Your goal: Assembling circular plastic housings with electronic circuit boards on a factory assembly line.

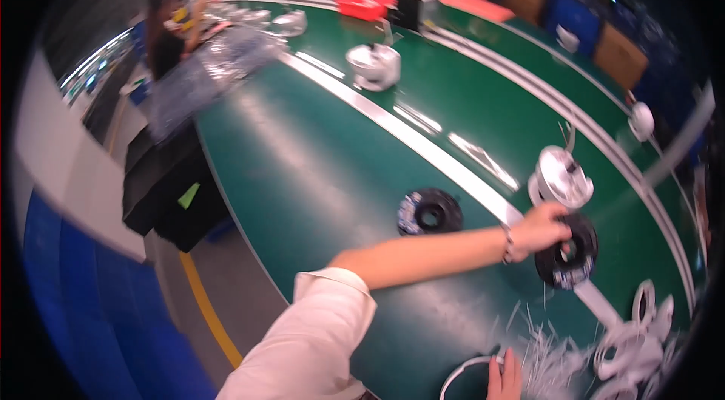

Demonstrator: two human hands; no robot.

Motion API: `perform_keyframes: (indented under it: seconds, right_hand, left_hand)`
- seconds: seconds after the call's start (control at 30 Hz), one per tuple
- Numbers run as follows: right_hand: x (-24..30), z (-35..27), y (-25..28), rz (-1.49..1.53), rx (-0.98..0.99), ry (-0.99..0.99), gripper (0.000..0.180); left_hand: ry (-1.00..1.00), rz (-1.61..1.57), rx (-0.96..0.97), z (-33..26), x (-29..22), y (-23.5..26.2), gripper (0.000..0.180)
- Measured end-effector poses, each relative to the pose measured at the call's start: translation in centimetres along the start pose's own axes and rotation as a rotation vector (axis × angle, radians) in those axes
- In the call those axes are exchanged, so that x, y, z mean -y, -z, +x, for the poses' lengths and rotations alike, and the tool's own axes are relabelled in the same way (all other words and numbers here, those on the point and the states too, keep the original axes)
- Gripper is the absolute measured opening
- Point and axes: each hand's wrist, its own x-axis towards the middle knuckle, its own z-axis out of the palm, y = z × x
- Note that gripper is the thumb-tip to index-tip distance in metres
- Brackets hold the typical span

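My left arm reaches across the bench to the right. The fingers of my left hand [538,231] are closed on the rim of a black ring-shaped part [585,243] with a small circuit board along its lower side. Just beyond it, a white round housing [560,177] with wires sticking up stands on the green belt. A second black ring-shaped part [445,207] lies on the bench above my forearm. At the lower edge, my right hand [504,379] is partly cut off, its fingers against a thin white ring [462,371]; their grip is partly hidden.
White strips [555,358] lie piled beside several white ring frames [630,351] at lower right. Another white housing [374,66] stands farther up the belt. A metal rail [408,142] divides bench and belt. Clear plastic sheeting [219,67] covers the far left. Co-workers sit beyond.
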Motion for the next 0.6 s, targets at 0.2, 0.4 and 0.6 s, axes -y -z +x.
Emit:
perform_keyframes:
  seconds: [0.2,0.4,0.6]
  right_hand:
    - [-0.5,2.4,-0.1,0.005,0.052,-0.019,0.098]
    - [-3.2,1.2,1.2,0.183,-0.474,0.015,0.107]
    - [-6.7,3.9,1.2,1.070,-0.963,0.085,0.104]
  left_hand:
    - [0.103,-0.053,-0.021,-0.9,-2.9,2.3,0.030]
    - [0.200,-0.227,0.009,-2.2,-1.0,-0.7,0.026]
    - [0.285,-0.332,0.201,-5.7,2.3,-3.3,0.034]
